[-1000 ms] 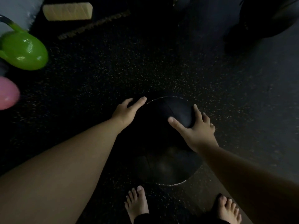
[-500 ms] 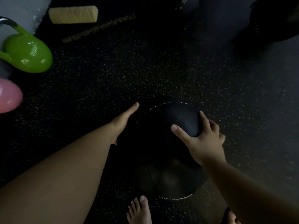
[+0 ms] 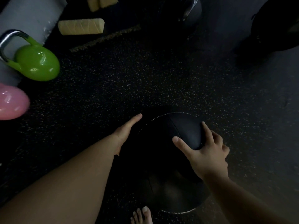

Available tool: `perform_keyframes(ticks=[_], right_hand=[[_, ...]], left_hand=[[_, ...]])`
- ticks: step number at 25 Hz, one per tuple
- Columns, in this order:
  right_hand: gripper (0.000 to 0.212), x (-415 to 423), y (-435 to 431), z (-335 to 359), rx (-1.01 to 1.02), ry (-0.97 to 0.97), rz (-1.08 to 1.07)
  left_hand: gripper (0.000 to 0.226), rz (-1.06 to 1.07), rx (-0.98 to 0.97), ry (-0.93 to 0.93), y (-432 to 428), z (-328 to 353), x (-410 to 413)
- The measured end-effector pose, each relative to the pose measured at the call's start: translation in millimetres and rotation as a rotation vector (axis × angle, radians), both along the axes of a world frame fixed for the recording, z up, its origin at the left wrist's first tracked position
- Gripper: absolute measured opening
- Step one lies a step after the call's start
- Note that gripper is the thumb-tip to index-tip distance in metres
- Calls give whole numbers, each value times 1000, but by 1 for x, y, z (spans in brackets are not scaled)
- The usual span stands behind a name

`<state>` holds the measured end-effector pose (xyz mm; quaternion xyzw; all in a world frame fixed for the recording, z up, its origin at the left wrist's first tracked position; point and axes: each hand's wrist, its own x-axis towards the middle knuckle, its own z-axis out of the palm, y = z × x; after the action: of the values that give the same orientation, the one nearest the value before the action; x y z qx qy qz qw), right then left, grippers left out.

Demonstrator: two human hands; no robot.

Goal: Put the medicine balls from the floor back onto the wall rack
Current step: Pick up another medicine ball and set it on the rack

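Note:
A large black medicine ball point(image 3: 161, 159) lies on the dark speckled floor right in front of my feet. My left hand point(image 3: 124, 133) presses flat against its left side, fingers straight. My right hand point(image 3: 205, 151) is spread over its upper right side, thumb and fingers wide on the surface. Both hands grip the ball between them. The ball's lower half is in deep shadow. The wall rack is out of view.
A green kettlebell point(image 3: 36, 63) and a pink one point(image 3: 11, 102) stand at the left. Pale wooden blocks point(image 3: 80, 26) lie at the back left. Dark bulky objects point(image 3: 268, 25) sit at the back right. My bare toes point(image 3: 142, 215) show at the bottom.
My left hand has slid from the top of the ball down its left side. The view has shifted forward, and the ball sits lower in the frame.

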<state>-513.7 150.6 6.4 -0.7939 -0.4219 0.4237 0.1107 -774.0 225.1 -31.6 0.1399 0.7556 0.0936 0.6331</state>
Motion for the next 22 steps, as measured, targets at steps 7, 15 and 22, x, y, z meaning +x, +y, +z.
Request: perform_keyframes(ticks=[7, 15, 22], right_hand=[[142, -22, -15, 44, 132, 138, -123], [136, -134, 97, 255, 501, 325, -21], [126, -264, 176, 568, 882, 538, 18]], left_hand=[[115, -45, 242, 46, 1, 63, -10], [91, 119, 709, 258, 69, 322, -130], [63, 184, 1052, 435, 107, 690, -250]])
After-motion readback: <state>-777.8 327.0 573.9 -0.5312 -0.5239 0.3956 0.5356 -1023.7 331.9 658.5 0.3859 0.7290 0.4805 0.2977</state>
